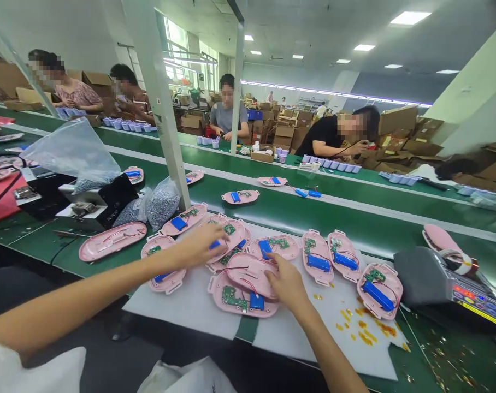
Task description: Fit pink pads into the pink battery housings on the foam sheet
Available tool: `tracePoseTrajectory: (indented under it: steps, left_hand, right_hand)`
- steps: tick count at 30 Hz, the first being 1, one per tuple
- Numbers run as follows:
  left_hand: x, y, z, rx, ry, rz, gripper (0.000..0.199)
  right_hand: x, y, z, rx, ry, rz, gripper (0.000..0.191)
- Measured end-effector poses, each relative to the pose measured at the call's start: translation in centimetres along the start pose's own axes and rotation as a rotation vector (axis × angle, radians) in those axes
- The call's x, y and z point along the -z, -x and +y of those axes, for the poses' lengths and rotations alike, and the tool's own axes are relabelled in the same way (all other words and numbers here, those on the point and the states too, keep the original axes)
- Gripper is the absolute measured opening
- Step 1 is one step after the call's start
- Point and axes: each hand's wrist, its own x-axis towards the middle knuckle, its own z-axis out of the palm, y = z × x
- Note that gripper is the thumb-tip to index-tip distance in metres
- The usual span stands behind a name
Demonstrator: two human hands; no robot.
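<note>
My right hand (288,281) has its thumb and fingers on the right end of a plain pink plastic shell half (246,268) with thin red wires. That piece is tilted above another pink shell half (227,308) fitted with a green circuit board (232,296) and a blue battery pack (257,301). Over to the left, my left hand (199,244) reaches across a pink shell half (234,236) on the pile, its fingers stretched out and slightly curved. Its fingers partly cover that shell's blue battery.
More pink shells (317,256) with boards and batteries lie on white foam sheets (289,338). Yellow tape bits (365,330) are scattered at right, beside a grey tape dispenser (436,284). Bags of small parts (163,202) stand by a post (166,109). Co-workers sit across the green conveyor (334,204).
</note>
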Motion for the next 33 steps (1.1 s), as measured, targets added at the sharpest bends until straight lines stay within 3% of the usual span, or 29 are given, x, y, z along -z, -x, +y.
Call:
tracePoseTrajectory:
  steps: [3,6,9,12,16,19,21,24,26,30,33]
  left_hand:
    - [-2.5,2.7,1.4,-0.158,0.049,-0.003,0.026]
    - [-5.6,2.9,1.5,-0.107,0.102,0.048,0.020]
    - [-7.6,2.3,1.2,-0.026,0.237,0.084,0.022]
    - [-8.2,2.4,1.0,0.004,0.419,0.190,0.020]
    - [-8.3,2.9,1.4,-0.071,0.438,0.386,0.019]
    - [-8.9,2.8,1.8,-0.025,0.571,0.534,0.013]
    - [-9.4,2.5,1.9,0.044,0.865,0.468,0.006]
    - [-10.1,2.0,1.8,0.164,1.305,0.232,0.046]
    - [-10.5,1.7,1.7,0.224,1.425,0.143,0.055]
    - [-11.0,1.6,1.5,0.265,1.477,0.154,0.047]
    - [-11.1,1.7,1.5,0.245,1.522,0.189,0.050]
  right_hand:
    - [0.5,0.1,-0.3,-0.035,-0.111,0.015,0.046]
    - [0.9,0.3,-0.7,-0.009,-0.212,0.042,0.045]
    - [1.3,0.8,-1.0,0.030,-0.269,0.118,0.041]
    - [1.9,1.4,-1.3,0.072,-0.297,0.171,0.040]
    - [2.3,1.9,-1.9,0.150,-0.406,0.138,0.037]
    - [2.1,1.8,-2.2,0.156,-0.509,0.133,0.034]
    - [1.8,1.6,-2.1,0.130,-0.553,0.181,0.034]
    - [1.6,0.9,-1.9,0.091,-0.558,0.253,0.035]
    - [1.8,0.5,-2.2,0.099,-0.490,0.252,0.035]
    - [2.6,-0.1,-4.8,0.307,-0.172,0.224,0.020]
    - [2.3,-0.8,-6.7,0.469,0.079,0.059,0.022]
